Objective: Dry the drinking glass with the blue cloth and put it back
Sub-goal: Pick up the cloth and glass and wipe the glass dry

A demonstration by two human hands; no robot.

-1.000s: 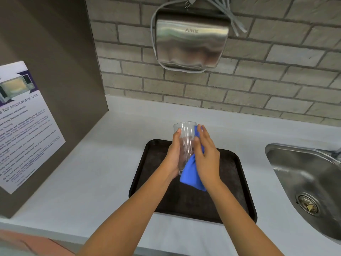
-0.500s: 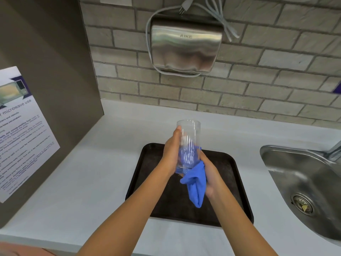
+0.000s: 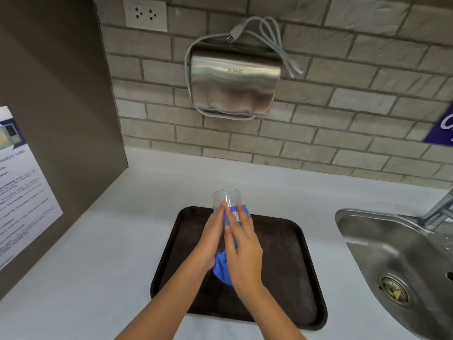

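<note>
A clear drinking glass (image 3: 226,198) is held upright above the black tray (image 3: 289,261), only its rim and upper part showing. My left hand (image 3: 213,238) grips the glass from the left side. My right hand (image 3: 244,249) presses the blue cloth (image 3: 221,271) against the glass's right side, fingers spread over it. A fold of the cloth hangs down below my palms. The lower half of the glass is hidden behind both hands.
A steel sink (image 3: 402,263) with a tap (image 3: 438,212) lies to the right. The white counter (image 3: 110,241) surrounds the tray. A steel hand dryer (image 3: 234,87) hangs on the brick wall. A brown cabinet side with a paper notice (image 3: 22,187) stands at the left.
My right hand has moved from under the glass's base up onto its side, carrying the cloth with it. The camera has tilted upward, so hands and tray sit lower in view.
</note>
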